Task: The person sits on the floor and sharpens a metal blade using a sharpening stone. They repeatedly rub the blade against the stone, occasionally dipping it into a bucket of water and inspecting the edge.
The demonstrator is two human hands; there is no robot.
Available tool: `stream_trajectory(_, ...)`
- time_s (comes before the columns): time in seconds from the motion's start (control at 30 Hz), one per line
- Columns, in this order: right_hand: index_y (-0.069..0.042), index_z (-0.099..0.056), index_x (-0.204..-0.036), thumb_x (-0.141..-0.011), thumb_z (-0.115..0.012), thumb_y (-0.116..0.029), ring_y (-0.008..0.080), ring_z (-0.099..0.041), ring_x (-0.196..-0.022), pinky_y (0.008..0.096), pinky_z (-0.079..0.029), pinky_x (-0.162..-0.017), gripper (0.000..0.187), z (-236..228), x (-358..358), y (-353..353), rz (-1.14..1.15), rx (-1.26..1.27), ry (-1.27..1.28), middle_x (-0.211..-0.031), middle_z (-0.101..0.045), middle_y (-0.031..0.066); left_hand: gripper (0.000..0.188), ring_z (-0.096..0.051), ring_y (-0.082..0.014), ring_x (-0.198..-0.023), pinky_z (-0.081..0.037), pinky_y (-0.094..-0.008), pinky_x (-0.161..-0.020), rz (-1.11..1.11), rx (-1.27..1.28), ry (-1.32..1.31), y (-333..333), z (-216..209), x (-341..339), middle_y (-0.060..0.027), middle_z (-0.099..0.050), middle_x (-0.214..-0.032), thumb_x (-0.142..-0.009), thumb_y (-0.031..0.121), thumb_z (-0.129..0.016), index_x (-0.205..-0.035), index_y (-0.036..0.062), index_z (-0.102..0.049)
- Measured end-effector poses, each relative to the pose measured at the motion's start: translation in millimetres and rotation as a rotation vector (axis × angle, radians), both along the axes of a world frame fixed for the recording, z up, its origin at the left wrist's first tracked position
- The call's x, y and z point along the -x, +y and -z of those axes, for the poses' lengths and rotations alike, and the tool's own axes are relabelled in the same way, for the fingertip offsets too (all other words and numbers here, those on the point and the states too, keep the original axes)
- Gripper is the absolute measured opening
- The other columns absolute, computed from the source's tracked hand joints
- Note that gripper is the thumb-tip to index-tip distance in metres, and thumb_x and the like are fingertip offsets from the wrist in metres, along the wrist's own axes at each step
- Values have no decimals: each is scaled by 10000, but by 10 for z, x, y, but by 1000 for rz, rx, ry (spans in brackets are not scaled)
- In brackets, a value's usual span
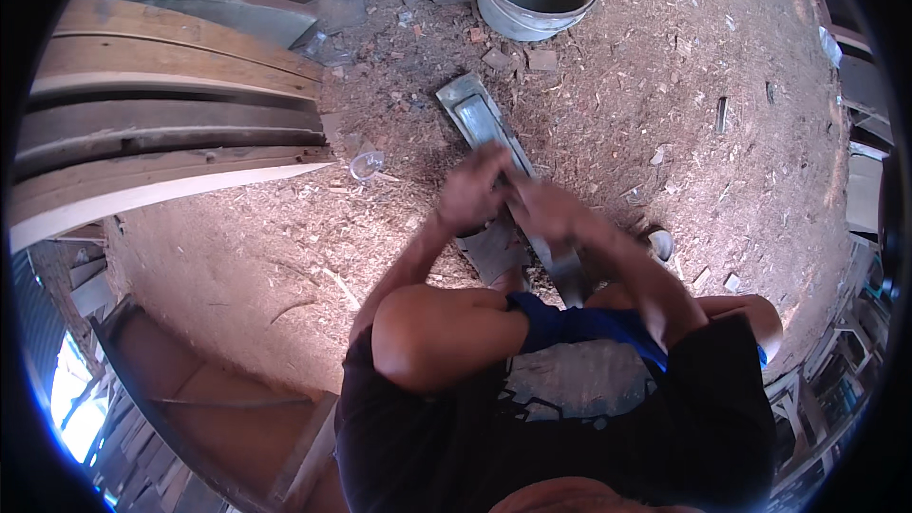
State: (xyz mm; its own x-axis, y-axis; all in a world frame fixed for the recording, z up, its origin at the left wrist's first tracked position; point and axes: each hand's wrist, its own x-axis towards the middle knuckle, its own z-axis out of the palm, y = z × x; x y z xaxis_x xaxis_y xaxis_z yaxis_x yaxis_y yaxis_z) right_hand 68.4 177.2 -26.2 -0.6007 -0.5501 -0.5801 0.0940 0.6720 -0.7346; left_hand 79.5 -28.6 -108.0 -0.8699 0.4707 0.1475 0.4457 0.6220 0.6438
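A long wet grey board [460, 87] lies on the ground in front of me and runs back between my legs. On its far part sits a narrower grey block, wet and smooth like a sharpening stone [480, 121]. My left hand [472, 190] is over the board's middle, its fingers curled and its knuckles up. Against it, on the right, my right hand [548, 209] is closed too. The hands come together just nearer than the block's far half. Whatever they grip is hidden by the fingers and blurred by motion.
A whitish bucket of grey water [527, 27] stands beyond the board. Stacked wooden planks [180, 62] reach in from the left. A clear plastic cup [366, 165] lies near their ends. Wood shavings cover the dirt floor [665, 104]. A brown wooden panel [228, 418] is at lower left.
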Motion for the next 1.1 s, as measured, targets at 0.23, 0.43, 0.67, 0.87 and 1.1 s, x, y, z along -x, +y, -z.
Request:
stream_trajectory(0.23, -95, -175, -1621, -963, -530, -160, 426, -719, -742, 516, -596, -724, 750, 144, 323, -232, 49, -3, 123, -955, -709, 286, 666, -673, -368, -1183, -592, -415, -978, -14, 1, 60, -169, -115, 579, -200, -646, -1327, -755, 309, -886, -1308, 43, -624)
stream_trajectory(0.43, -109, -136, -1639, -1008, -534, -250, 352, -717, -708, 496, -599, -718, 760, -165, 718, -87, -15, -32, -94, -951, -713, 249, 586, -704, -325, -1135, -596, -409, -951, -48, -17, -165, -41, -456, 764, -163, -701, -1243, -748, 288, -874, -1259, 101, -656)
stream_trajectory(0.67, -76, -101, -1638, -991, -484, -184, 502, -707, -809, 595, -571, -803, 759, 179, -531, -9, 73, -197, 71, -944, -711, 308, 585, -641, -357, -1242, -582, -401, -992, 40, -72, -22, 158, -56, 13, -174, -672, -1296, -701, 150, -866, -1242, 67, -660)
stream_trajectory(0.87, -60, -149, -1630, -969, -491, -152, 432, -731, -869, 535, -584, -830, 750, -4, 952, -320, 7, -142, -13, -1026, -703, 309, 586, -707, -353, -1123, -610, -411, -936, 30, -5, -245, -138, -551, 1137, -187, -692, -1266, -751, 127, -852, -1291, 45, -641)
stream_trajectory(1.1, -75, -189, -1632, -957, -531, -221, 472, -709, -907, 545, -575, -847, 771, -112, -586, -43, 14, -181, -56, -1078, -690, 326, 596, -656, -353, -1229, -550, -448, -1038, 84, -88, -82, 64, -123, -344, -197, -669, -1304, -812, 276, -834, -1330, 66, -626)
